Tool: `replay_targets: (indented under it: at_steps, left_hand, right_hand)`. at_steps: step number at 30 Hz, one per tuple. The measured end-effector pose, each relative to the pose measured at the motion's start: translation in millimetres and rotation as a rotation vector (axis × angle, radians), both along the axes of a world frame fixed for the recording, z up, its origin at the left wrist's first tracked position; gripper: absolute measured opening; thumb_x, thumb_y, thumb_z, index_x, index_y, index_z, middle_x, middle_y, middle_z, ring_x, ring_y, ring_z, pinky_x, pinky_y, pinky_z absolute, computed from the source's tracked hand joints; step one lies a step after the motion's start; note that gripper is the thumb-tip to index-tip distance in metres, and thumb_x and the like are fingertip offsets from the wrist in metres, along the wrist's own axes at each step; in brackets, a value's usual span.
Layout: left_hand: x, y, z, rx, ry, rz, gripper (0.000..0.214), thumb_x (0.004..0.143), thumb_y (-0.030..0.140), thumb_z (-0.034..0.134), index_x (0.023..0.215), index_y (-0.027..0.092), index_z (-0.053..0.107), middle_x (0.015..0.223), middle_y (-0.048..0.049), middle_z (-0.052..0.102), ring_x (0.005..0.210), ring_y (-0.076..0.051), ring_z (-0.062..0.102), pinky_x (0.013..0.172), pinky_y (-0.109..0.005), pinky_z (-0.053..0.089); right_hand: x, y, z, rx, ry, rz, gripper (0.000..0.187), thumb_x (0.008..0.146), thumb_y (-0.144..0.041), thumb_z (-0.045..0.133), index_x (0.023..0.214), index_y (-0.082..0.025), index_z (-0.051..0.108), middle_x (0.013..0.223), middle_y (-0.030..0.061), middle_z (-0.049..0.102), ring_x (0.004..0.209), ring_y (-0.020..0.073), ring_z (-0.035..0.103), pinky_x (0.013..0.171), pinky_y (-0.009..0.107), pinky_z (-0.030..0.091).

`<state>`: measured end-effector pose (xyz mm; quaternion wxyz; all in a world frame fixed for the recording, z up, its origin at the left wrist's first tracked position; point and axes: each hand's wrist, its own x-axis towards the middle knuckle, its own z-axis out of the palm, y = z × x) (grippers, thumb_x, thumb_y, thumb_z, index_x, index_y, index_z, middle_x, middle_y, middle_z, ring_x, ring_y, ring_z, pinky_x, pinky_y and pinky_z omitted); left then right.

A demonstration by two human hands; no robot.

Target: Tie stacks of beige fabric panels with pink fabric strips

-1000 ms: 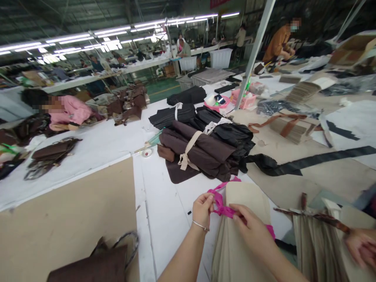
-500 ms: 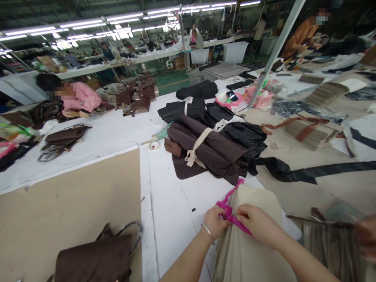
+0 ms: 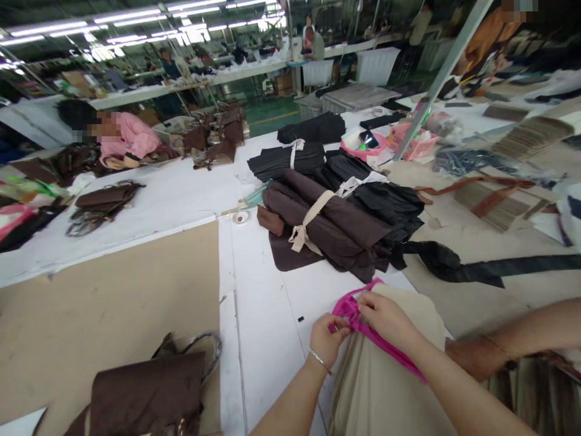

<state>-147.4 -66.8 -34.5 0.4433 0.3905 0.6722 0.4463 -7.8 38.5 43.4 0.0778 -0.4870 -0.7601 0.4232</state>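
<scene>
A bundle of beige cut pieces (image 3: 390,387) lies at the front of the table, with a magenta tie strip (image 3: 385,340) around it. My left hand (image 3: 327,340), with a bracelet at the wrist, pinches the strip near its knot at the bundle's left edge. Just to the right and a little higher, my right hand (image 3: 385,315) is closed on the same strip, fingertips at the knot. Part of the strip runs under my right hand and wrist. Beyond the bundle lie dark brown pieces (image 3: 336,209) tied with a beige strip.
A co-worker's hand and forearm (image 3: 494,351) reach in from the right, close to the bundle. A brown handbag (image 3: 147,390) stands front left. Black bundles (image 3: 385,203), a black strip (image 3: 476,268) and a pink basket (image 3: 413,142) lie farther back. A metal post (image 3: 440,85) rises there.
My right hand has moved slightly up and left, and the strip is looser around the knot. The co-worker's arm has come in from the right beside the bundle. The view has shifted slightly.
</scene>
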Motion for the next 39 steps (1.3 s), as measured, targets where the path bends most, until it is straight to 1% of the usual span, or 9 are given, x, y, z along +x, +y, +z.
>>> replay_targets:
  at_steps: [7,10,13,20,25,29,34,37,39]
  left_hand:
    - [-7.8,-1.5,1.4,-0.014,-0.129,-0.046,0.011,0.076,0.023,0.065,0.081,0.019,0.074,0.079,-0.0026,0.065,0.074,-0.016,0.052,0.072,-0.028,0.037]
    - [-3.3,-1.4,-2.2,-0.062,-0.277,0.001,0.016,0.075,0.027,0.066,0.081,0.014,0.071,0.059,0.0008,0.053,0.056,-0.011,0.04,0.056,-0.025,0.031]
    - [5.3,7.4,-10.7,-0.117,-0.441,0.042,0.034,0.074,0.042,0.068,0.088,0.011,0.07,0.048,0.0049,0.039,0.043,-0.007,0.028,0.046,-0.024,0.02]
    - [17.1,26.7,-31.4,-0.115,-0.654,0.413,0.037,0.066,0.044,0.071,0.08,0.011,0.062,0.048,0.0079,0.035,0.04,-0.005,0.024,0.043,-0.022,0.015]
    - [4.9,16.6,-23.8,-0.029,-0.744,0.581,0.031,0.071,0.04,0.065,0.077,0.016,0.046,0.055,0.0073,0.042,0.042,-0.004,0.028,0.044,-0.02,0.017]
    - [0.6,10.7,-9.3,0.052,-0.768,0.509,0.028,0.077,0.04,0.062,0.078,0.017,0.044,0.052,0.0076,0.041,0.042,-0.004,0.028,0.043,-0.02,0.016]
    - [-3.7,2.2,-1.4,0.013,-0.79,0.402,0.031,0.078,0.039,0.062,0.074,0.016,0.042,0.064,0.0025,0.057,0.037,-0.001,0.02,0.04,-0.02,0.007]
    - [-13.0,7.2,11.3,0.016,-0.76,0.316,0.029,0.079,0.036,0.064,0.072,0.015,0.045,0.062,0.0002,0.059,0.037,-0.001,0.021,0.04,-0.019,0.01]
    - [-20.8,19.7,31.3,0.05,-0.71,0.266,0.026,0.077,0.033,0.069,0.076,0.013,0.053,0.064,-0.0007,0.06,0.042,-0.002,0.032,0.042,-0.018,0.02]
  right_hand:
    - [0.0,1.1,-17.6,-0.31,0.22,-0.201,0.019,0.081,-0.037,0.045,0.07,-0.022,0.041,0.053,-0.0064,0.038,0.051,0.0121,0.037,0.053,0.027,0.028]
    - [-0.9,2.5,-18.3,-0.376,0.284,-0.292,0.021,0.082,-0.04,0.046,0.072,-0.021,0.043,0.055,-0.007,0.038,0.052,0.0109,0.037,0.054,0.027,0.028]
    - [-1.7,6.5,-16.0,-0.438,0.342,-0.32,0.023,0.083,-0.04,0.049,0.072,-0.02,0.046,0.056,-0.0063,0.042,0.055,0.0102,0.038,0.057,0.026,0.029]
    - [3.2,14.0,-20.9,-0.579,0.611,-0.485,0.014,0.077,-0.029,0.057,0.073,-0.019,0.048,0.059,-0.006,0.041,0.056,0.0093,0.035,0.056,0.025,0.03]
    - [10.3,19.2,-13.7,-0.609,0.682,-0.473,0.01,0.079,-0.028,0.052,0.075,-0.019,0.049,0.069,-0.002,0.047,0.065,0.0123,0.043,0.06,0.027,0.037]
    - [14.5,18.8,2.1,-0.613,0.734,-0.464,0.015,0.084,-0.029,0.046,0.073,-0.021,0.043,0.064,-0.0031,0.042,0.057,0.0112,0.036,0.054,0.027,0.032]
    - [27.7,14.1,21.1,-0.546,0.719,-0.503,0.019,0.086,-0.031,0.048,0.071,-0.021,0.042,0.062,-0.0041,0.033,0.058,0.0115,0.031,0.059,0.028,0.036]
    - [24.6,8.7,41.7,-0.524,0.68,-0.363,0.017,0.087,-0.036,0.054,0.084,-0.02,0.051,0.067,-0.0039,0.04,0.065,0.0114,0.039,0.065,0.027,0.038]
    - [13.3,6.0,60.9,-0.502,0.646,-0.191,0.019,0.086,-0.037,0.059,0.092,-0.02,0.054,0.073,-0.0032,0.049,0.07,0.0111,0.045,0.068,0.026,0.038]
